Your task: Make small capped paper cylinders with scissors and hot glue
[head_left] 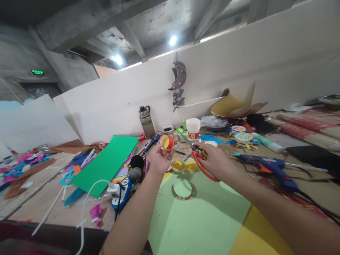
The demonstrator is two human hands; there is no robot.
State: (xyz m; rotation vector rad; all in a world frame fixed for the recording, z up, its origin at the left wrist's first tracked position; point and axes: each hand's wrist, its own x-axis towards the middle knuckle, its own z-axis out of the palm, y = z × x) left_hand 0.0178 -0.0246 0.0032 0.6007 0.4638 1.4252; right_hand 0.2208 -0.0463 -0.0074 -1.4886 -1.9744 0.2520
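Red and yellow paper, the roll (168,142) is pinched in the fingertips of your left hand (159,157), raised above the tabletop (34,202); that grip is clamped on it. Your right hand (216,161) is closed through the orange handles of the scissors (198,156). The blades lie close together and point at the roll, with their tips just beside it.

For a clean cut, I would set your left fingertips on the side of the roll away from the blades. Squeeze it lightly so it does not crush, and turn the roll into the scissors rather than twisting the scissors.

Just below the left grip a yellow ring (177,165) lies at the edge of the pale green sheet (207,212), with a gold ring (182,189) nearer you. Beyond the right grip stands a white cup (193,129) with a red label, its writing too small to read. To the right of that grip lies a blue glue gun (276,170) with no brand legible. Far up and left of the left grip a green sign (37,72) glows, its letters blurred.
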